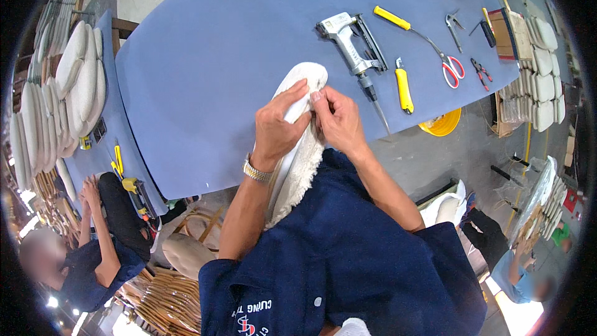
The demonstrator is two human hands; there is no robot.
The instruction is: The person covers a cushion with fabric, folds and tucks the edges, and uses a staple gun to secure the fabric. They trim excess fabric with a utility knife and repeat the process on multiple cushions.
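A cream, padded chair-seat cushion [305,173] with a fuzzy, rough fabric edge stands on its side against my body, its far end over the blue table's near edge. My left hand [278,123], with a metal watch at the wrist, is wrapped round the cushion's upper left side, fingers pressed on the fabric. My right hand [337,118] pinches the fabric at the right edge, thumb close to the left fingers. Whatever lies under the fingertips is hidden. To the right of the cushion lies a silver staple gun [349,43] joined to an air hose.
On the blue tabletop [211,74] lie a yellow-handled tool [393,17], scissors [452,72], a yellow cutter [404,90] and red-black pliers [481,74]. A yellow bucket [443,126] stands below the right edge. Stacked cushions [81,81] and a seated co-worker [102,255] are at left.
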